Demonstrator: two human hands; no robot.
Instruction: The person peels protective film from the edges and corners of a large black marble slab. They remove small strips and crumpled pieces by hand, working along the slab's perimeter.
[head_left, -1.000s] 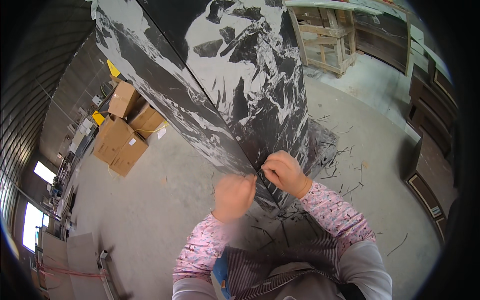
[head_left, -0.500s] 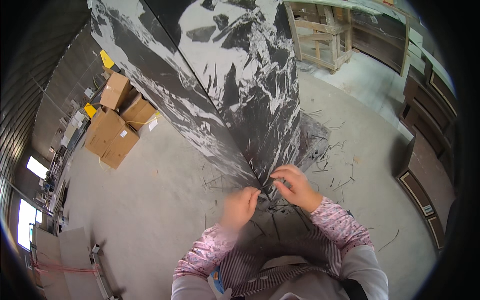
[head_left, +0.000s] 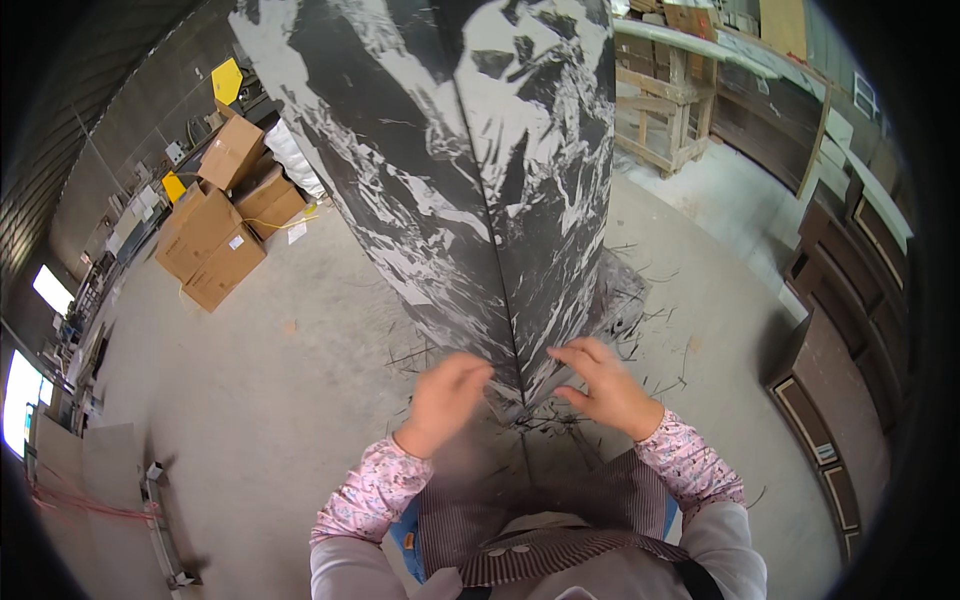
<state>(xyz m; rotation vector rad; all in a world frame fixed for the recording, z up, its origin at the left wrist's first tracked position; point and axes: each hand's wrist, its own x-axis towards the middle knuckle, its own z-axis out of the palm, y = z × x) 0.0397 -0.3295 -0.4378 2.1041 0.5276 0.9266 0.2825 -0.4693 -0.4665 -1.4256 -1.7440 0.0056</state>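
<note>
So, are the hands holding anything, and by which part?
The right hand is open, nothing visible in it; whether the blurred left hand pinches anything cannot be told.

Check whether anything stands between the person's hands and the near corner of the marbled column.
Nothing visible does: the left hand and right hand flank the near corner of the black-and-white marbled column. Whether either touches it is unclear. Dark scraps lie below, around its base.

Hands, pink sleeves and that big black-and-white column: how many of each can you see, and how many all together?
Hands: 2, the left hand and the right hand
Pink sleeves: 2, the left sleeve and the right sleeve
Black-and-white column: 1
Total: 5
</note>
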